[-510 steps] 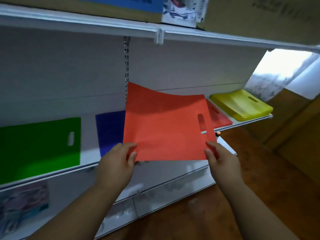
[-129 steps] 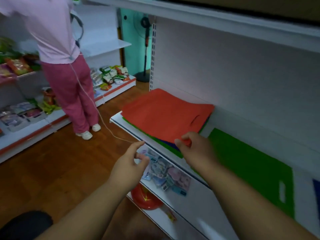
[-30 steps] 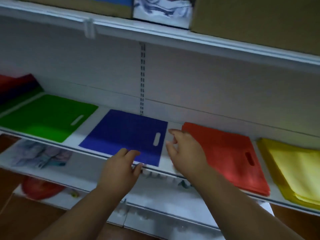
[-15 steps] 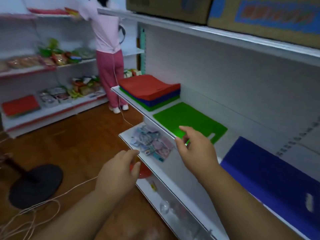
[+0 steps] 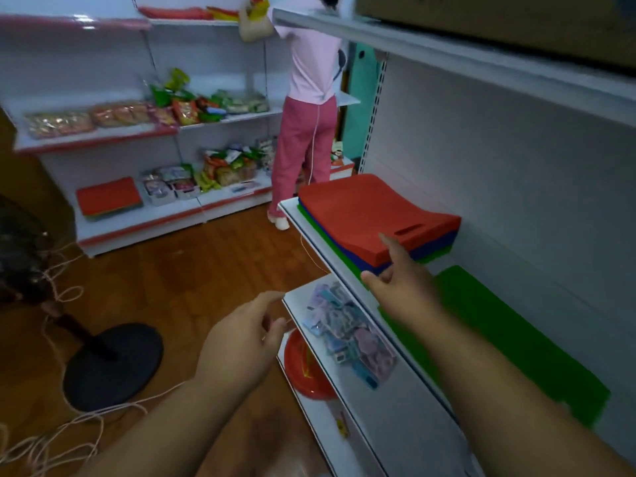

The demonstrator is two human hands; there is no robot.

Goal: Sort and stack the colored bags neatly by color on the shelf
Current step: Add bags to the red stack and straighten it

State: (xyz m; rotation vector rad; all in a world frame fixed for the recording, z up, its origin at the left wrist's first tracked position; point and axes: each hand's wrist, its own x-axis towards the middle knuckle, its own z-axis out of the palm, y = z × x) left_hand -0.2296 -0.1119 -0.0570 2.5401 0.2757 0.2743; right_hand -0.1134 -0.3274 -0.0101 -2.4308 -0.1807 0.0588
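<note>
No legible text — labels, packets blurred

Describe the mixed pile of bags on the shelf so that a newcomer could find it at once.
Look at the white shelf on the right, at its far end near the person in pink trousers. There lies the mixed pile: red bags on top, blue and green layers beneath. The green bag beside it is a single colour and lies flat.

Single head-worn wide-angle camera, looking forward and down along white shelf [image 5: 320, 242], shelf running up right side of frame. Standing close: both forearms entering from bottom edge. Left of shelf, wooden floor [image 5: 179, 270] showing. Beyond shelf's far end, second shelving unit [image 5: 137, 132] facing camera. No other view sharing scene.
</note>
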